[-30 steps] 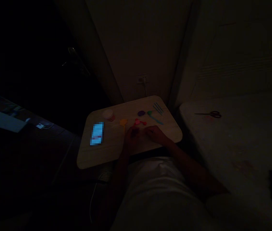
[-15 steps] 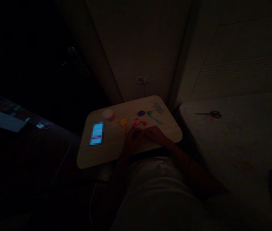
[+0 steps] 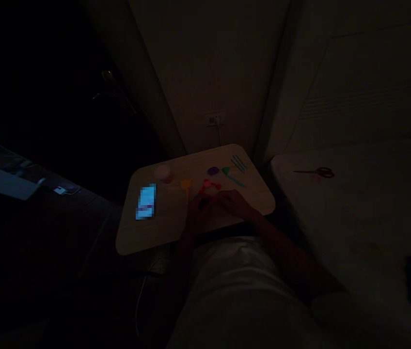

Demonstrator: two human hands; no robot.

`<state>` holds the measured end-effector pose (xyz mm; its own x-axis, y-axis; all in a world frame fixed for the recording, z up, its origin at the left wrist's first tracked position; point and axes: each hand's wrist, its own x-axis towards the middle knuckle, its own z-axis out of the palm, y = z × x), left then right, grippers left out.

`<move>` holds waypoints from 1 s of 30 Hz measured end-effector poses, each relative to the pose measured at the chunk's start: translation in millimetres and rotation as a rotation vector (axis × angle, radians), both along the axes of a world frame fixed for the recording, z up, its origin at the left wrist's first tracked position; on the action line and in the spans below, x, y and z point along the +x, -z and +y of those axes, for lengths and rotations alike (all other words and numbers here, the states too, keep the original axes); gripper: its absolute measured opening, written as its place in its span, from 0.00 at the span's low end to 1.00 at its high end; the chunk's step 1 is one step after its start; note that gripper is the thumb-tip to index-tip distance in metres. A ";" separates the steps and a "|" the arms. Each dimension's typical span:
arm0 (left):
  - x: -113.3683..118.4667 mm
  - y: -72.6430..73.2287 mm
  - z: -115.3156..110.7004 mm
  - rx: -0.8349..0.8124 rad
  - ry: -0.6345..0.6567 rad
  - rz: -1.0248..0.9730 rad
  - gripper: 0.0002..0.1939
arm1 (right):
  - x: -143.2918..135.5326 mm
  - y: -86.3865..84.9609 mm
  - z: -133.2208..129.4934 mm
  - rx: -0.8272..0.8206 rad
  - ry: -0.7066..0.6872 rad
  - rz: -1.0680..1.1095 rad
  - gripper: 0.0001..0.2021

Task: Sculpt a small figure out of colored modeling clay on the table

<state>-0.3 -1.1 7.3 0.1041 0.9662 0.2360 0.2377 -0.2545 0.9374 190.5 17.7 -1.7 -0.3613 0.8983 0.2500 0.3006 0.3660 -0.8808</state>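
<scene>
Both hands meet over the near edge of a small wooden table [image 3: 169, 228]. My left hand [image 3: 199, 206] has its fingers curled, and my right hand [image 3: 230, 199] is closed against it; whatever they pinch is too dark to make out. Just beyond the fingertips lies a red piece with rounded ends [image 3: 207, 183]. An orange piece with a long handle [image 3: 186, 184] is left of it. Farther back are a purple lump [image 3: 213, 170], a green shape [image 3: 226, 170] touching a teal strip [image 3: 236, 181], and several thin teal sticks [image 3: 239, 164].
A lit phone [image 3: 146, 202] lies on the table's left side, with a lidded tub [image 3: 164, 173] behind it. Scissors [image 3: 315, 172] rest on a pale surface at the right. A wall socket [image 3: 214, 119] with a plugged cable is behind the table.
The picture is darker than before. My hands have shifted very slightly and remain together in the same place.
</scene>
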 end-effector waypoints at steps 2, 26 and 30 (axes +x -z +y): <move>-0.1 1.1 0.5 0.008 -0.017 -0.003 0.11 | 0.2 -1.9 -0.9 0.003 0.008 0.055 0.17; -5.8 8.7 4.6 0.012 -0.015 0.066 0.12 | 1.1 6.6 4.9 -0.067 0.086 0.174 0.13; -7.1 8.5 3.7 -0.016 -0.017 0.088 0.12 | 1.2 6.0 5.4 -0.078 0.081 0.168 0.12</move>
<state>-7.4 2.6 -1.2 0.1076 0.9715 0.2114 0.3233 -0.2352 0.9166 191.8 23.1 -7.7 -0.2462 0.9417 0.2292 0.1726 0.2753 -0.9457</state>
